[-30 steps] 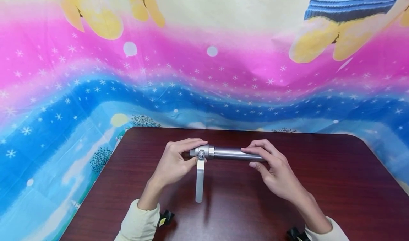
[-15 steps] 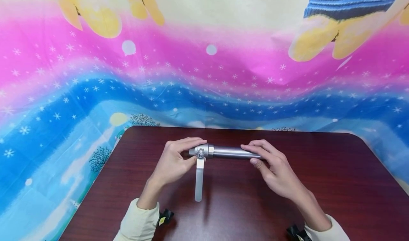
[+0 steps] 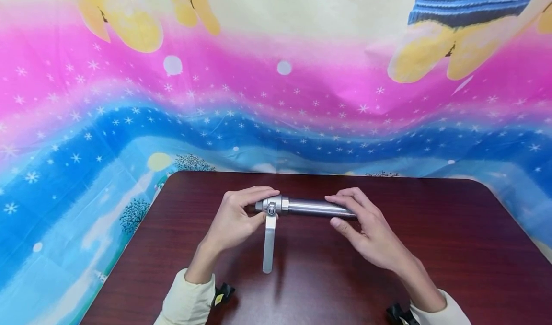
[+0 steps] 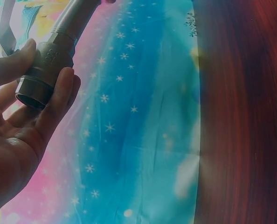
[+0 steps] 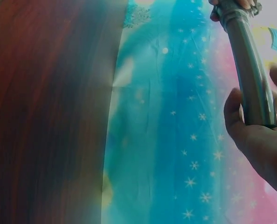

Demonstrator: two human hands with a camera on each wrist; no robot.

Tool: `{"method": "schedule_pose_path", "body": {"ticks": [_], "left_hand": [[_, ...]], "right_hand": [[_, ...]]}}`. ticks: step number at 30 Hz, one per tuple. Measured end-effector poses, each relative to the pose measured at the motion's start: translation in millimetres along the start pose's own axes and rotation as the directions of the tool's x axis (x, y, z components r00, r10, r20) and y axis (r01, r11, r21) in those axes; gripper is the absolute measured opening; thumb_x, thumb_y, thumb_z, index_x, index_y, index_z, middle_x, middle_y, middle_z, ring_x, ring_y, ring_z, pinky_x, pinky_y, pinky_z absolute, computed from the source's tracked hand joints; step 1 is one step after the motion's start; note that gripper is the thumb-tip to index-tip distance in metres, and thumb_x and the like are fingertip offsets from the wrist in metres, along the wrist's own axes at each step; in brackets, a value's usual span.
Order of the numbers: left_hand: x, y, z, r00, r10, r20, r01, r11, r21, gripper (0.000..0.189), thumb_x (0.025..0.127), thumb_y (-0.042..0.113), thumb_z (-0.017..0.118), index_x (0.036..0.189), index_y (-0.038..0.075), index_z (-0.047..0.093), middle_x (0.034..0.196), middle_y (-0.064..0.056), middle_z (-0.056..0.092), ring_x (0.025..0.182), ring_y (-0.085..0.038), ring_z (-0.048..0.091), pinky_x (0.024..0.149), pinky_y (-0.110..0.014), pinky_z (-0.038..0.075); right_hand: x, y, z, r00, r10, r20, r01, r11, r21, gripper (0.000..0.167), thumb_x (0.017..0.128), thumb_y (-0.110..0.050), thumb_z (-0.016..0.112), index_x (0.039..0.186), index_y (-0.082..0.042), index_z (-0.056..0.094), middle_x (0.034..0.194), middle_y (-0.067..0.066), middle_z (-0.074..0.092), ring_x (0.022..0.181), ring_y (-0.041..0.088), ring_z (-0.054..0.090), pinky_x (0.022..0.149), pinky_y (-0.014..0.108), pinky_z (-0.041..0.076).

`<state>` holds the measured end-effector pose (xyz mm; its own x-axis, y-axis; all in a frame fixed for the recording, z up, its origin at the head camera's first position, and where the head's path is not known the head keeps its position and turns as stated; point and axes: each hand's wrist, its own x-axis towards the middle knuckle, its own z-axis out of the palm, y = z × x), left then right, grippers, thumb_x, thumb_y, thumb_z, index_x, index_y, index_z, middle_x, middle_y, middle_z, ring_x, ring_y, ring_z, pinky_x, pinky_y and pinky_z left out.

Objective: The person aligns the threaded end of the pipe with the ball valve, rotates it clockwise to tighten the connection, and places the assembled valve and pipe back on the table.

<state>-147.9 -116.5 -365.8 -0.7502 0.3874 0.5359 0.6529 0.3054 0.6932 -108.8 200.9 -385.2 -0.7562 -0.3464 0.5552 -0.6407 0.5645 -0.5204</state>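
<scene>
Left hand (image 3: 237, 217), left of centre in the head view, holds a metal valve (image 3: 272, 202) pinched firmly between thumb and fingers. Right hand (image 3: 374, 229), right of centre, is partly spread: its fingers rest against a steel tube (image 3: 312, 207), while the thumb stands just off the tube's near side, the gap visible in the right wrist view as well. Valve and tube are joined end to end and lie nearly level across the middle of the frame, above a dark red-brown tabletop (image 3: 457, 238). One flat lever (image 3: 269, 248) extends from the valve toward the bottom of the frame. Left wrist view shows the valve's hollow end at upper left. Patterned cloth (image 3: 258, 85) fills the upper half; pale sleeves (image 3: 187, 298) enter at the lower edge.
</scene>
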Motion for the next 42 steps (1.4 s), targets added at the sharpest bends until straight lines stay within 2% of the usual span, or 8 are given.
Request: {"method": "schedule_pose_path", "body": {"ticks": [4, 9, 12, 16, 22, 42], "left_hand": [[-0.6, -0.7, -0.3, 1.0, -0.009, -0.005, 0.009, 1.0, 0.0, 0.052, 0.08, -0.015, 0.075, 0.125, 0.01, 0.081, 0.125, -0.009, 0.079, 0.111, -0.02, 0.075, 0.076, -0.021, 0.061], [-0.4, -1.1, -0.6, 1.0, 0.0, -0.007, 0.0, 1.0, 0.003, 0.052, 0.08, -0.015, 0.075, 0.125, 0.01, 0.081, 0.125, -0.009, 0.08, 0.112, -0.02, 0.075, 0.078, -0.021, 0.061], [-0.1, -0.5, -0.7, 1.0, 0.005, -0.005, -0.005, 1.0, -0.006, 0.053, 0.08, -0.016, 0.074, 0.125, 0.01, 0.081, 0.124, -0.009, 0.08, 0.11, -0.019, 0.075, 0.076, -0.021, 0.061], [0.0, 0.4, -0.9, 1.0, 0.001, -0.003, -0.001, 1.0, -0.016, 0.053, 0.08, -0.016, 0.073, 0.125, 0.009, 0.081, 0.124, -0.009, 0.08, 0.109, -0.019, 0.075, 0.074, -0.021, 0.06], [-0.5, 0.7, -1.2, 1.0, -0.001, -0.004, 0.001, 1.0, -0.014, 0.052, 0.08, -0.015, 0.074, 0.125, 0.009, 0.081, 0.124, -0.009, 0.08, 0.111, -0.02, 0.075, 0.074, -0.02, 0.059], [-0.3, 1.5, -0.4, 1.0, 0.017, -0.005, -0.017, 1.0, -0.02, 0.051, 0.08, -0.015, 0.073, 0.124, 0.008, 0.081, 0.123, -0.011, 0.08, 0.11, -0.021, 0.075, 0.074, -0.022, 0.061]], "right_hand": [[0.6, -1, 3, 1.0, -0.017, -0.02, 0.018, 1.0, 0.016, 0.059, 0.085, 0.004, 0.085, 0.137, -0.022, 0.071, 0.138, -0.001, 0.057, 0.13, 0.012, 0.051, 0.099, 0.017, 0.04], [1.8, 3, 5, 0.994, -0.09, -0.069, 0.095, 0.993, 0.076, 0.057, 0.08, 0.017, 0.081, 0.125, -0.017, 0.076, 0.128, 0.003, 0.062, 0.118, 0.009, 0.057, 0.093, 0.015, 0.043], [3.0, 6, 4, 0.986, -0.141, -0.091, 0.149, 0.985, 0.085, 0.055, 0.079, 0.019, 0.081, 0.122, -0.015, 0.078, 0.125, 0.004, 0.065, 0.111, 0.008, 0.06, 0.09, 0.013, 0.046], [4.1, 7, 2, 0.981, -0.172, -0.088, 0.18, 0.98, 0.082, 0.056, 0.077, 0.019, 0.082, 0.123, -0.014, 0.078, 0.124, 0.005, 0.067, 0.108, 0.007, 0.062, 0.087, 0.013, 0.048], [4.0, 9, 1, 0.983, -0.17, -0.066, 0.176, 0.979, 0.105, 0.059, 0.078, 0.018, 0.082, 0.129, -0.012, 0.077, 0.126, 0.004, 0.068, 0.112, 0.007, 0.063, 0.089, 0.013, 0.049], [2.7, 5, -2, 0.998, -0.058, -0.034, 0.06, 0.995, 0.075, 0.049, 0.092, 0.011, 0.073, 0.134, -0.014, 0.075, 0.13, 0.002, 0.072, 0.121, 0.007, 0.065, 0.104, 0.013, 0.046]]}}
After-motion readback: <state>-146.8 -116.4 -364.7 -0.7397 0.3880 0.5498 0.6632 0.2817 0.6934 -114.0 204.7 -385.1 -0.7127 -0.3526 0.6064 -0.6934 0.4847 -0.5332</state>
